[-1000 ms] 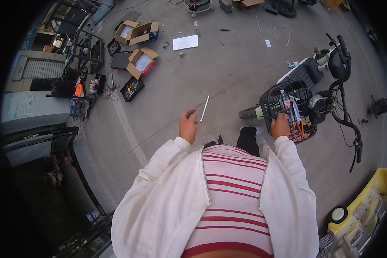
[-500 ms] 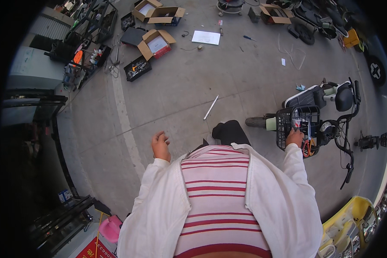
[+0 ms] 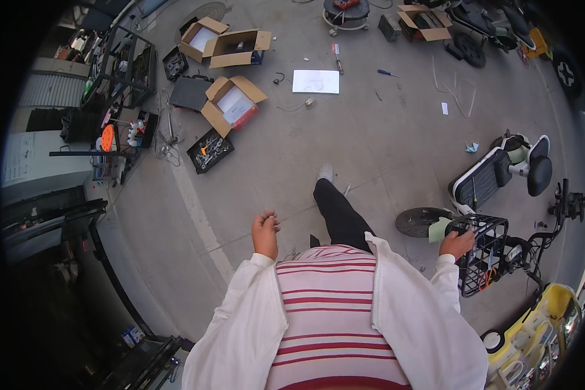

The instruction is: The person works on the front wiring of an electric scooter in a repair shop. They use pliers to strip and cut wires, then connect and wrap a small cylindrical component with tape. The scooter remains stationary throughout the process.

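My left hand (image 3: 265, 233) hangs in front of my body over the concrete floor (image 3: 279, 182), its fingers loosely bent and apart, with nothing in it. My right hand (image 3: 457, 244) is beside the black wire basket (image 3: 484, 253) on the front of an electric bike, fingers loosely spread; I cannot make out whether they touch the wire. Orange-handled things (image 3: 487, 278) lie in the basket. Below it is the bike's front wheel (image 3: 422, 221) with a pale green flap (image 3: 439, 229). One leg in black trousers (image 3: 341, 211) is stretched forward, and the shoe (image 3: 325, 172) is light.
Ahead on the floor are a white sheet (image 3: 316, 82), a screwdriver (image 3: 388, 73) and a black tray of tools (image 3: 210, 151). Open cardboard boxes (image 3: 231, 107) stand at the far left. The bike's seat (image 3: 539, 175) and a yellow vehicle (image 3: 539, 325) are on the right.
I have stepped forward, so the floor items appear nearer and one leg is out in front. My right hand has come out from over the basket to its left side.
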{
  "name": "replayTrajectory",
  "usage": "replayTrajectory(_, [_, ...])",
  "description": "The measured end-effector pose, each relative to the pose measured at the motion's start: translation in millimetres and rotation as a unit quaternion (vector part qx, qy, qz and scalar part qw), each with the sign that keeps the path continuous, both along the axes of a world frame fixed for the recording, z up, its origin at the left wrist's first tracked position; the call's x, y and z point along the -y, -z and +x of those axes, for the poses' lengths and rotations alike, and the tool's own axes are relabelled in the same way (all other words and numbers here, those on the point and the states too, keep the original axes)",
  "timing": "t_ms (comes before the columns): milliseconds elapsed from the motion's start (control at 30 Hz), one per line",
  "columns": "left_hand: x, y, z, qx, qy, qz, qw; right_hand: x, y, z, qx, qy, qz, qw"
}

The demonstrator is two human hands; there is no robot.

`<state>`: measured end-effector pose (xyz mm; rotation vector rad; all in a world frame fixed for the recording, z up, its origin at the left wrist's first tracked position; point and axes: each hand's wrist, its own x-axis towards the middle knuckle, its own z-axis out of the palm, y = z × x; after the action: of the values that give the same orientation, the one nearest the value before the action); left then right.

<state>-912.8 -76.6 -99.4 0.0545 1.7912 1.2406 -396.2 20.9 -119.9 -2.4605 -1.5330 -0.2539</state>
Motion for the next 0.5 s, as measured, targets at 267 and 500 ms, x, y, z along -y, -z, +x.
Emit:
replayTrajectory(267, [-140.7, 100.7, -82.4, 0.097, 0.001, -0.011, 0.995, -272.8, 143.1, -322.7, -0.314, -0.310, -0.333, 0.833])
replayTrajectory(500, [-183.5, 232.7, -147.1, 0.241, 0.071, -0.074, 0.965, -443.0, 333.3, -548.2, -0.223, -0.423, -0.401, 0.781])
